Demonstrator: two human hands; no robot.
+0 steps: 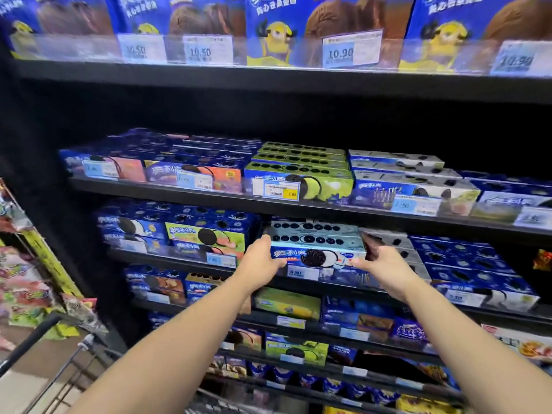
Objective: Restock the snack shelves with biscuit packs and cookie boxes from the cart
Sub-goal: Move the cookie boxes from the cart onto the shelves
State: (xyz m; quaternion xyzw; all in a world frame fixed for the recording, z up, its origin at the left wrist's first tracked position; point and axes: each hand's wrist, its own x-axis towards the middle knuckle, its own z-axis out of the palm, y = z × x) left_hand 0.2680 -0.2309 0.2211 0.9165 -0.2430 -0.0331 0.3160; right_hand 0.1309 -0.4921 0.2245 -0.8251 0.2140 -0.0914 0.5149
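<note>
Head view: the left hand (263, 259) grips the left end of a pale-blue cookie box (316, 245), fingers curled round its corner. The right hand (385, 265) clasps the right end. Printed with dark sandwich cookies, the box lies level at the shelf's (328, 284) front edge, between other blue boxes.

A shop's snack aisle: black shelves (209, 194) tiered with rows of boxed cookies (298, 180), printed price tags (339, 53) clipped along each edge, and a wire cart (53, 363) at lower left.
</note>
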